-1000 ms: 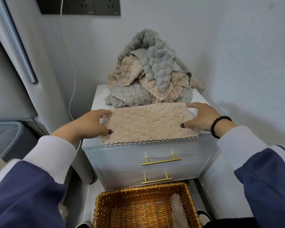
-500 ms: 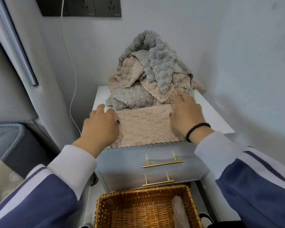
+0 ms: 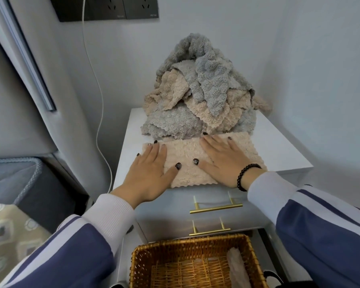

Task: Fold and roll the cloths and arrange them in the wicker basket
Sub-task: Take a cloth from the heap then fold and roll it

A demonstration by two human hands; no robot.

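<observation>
- The wicker basket [image 3: 192, 265] is cut off by the lower edge below the cabinet [image 3: 195, 204]; a pale rolled cloth [image 3: 236, 267] inside it is blurred.
- Since half a second ago, both hands have flattened and spread.
- The left hand [image 3: 150, 173] and right hand [image 3: 222, 161] press flat on the fluffy beige cloth [image 3: 185, 161] at the cabinet's front edge, before the grey-and-beige pile [image 3: 200, 100].

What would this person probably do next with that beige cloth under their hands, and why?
Probably start rolling it from one short end. The beige cloth already lies folded into a flat strip on the cabinet top, with the left hand and right hand pressing it flat, and the wicker basket below holds one rolled cloth.
</observation>
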